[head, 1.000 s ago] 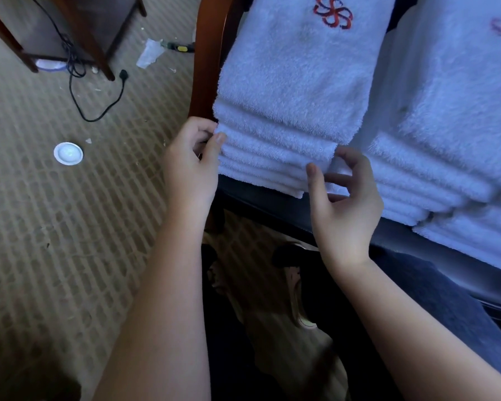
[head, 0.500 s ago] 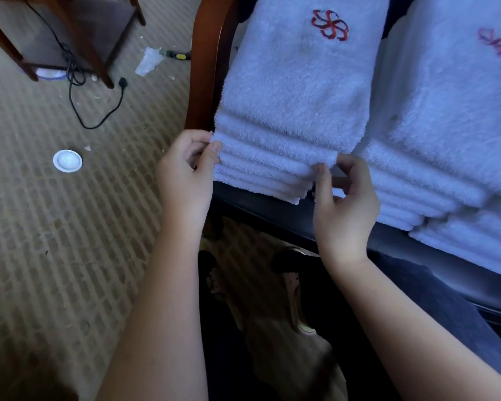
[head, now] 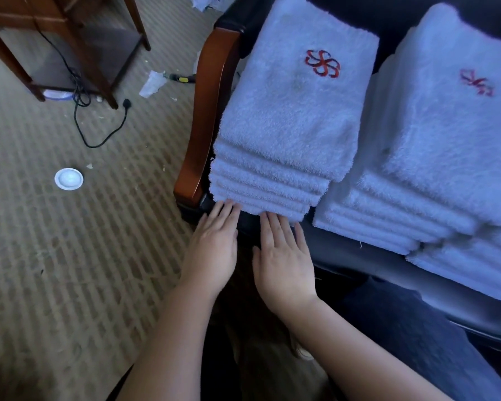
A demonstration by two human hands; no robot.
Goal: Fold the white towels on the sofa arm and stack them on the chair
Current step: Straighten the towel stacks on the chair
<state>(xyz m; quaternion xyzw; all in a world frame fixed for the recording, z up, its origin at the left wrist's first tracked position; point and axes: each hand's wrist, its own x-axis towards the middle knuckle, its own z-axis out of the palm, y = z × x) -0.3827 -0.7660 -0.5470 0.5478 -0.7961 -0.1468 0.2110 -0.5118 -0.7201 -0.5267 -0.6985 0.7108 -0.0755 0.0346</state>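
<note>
Your left hand (head: 211, 244) and right hand (head: 284, 256) lie flat with fingers straight, gripping nothing, at the front edge of the chair (head: 211, 111). Their fingertips touch the lower front of the towel stack (head: 287, 134), which sits on the chair's seat against its wooden arm. A second stack (head: 434, 157) sits further along the seat.

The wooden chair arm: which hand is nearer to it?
Left. The left hand lies flat just right of the lower end of the wooden chair arm, fingertips at the front edge of the towel stack; the right hand lies farther right, beyond it.
</note>
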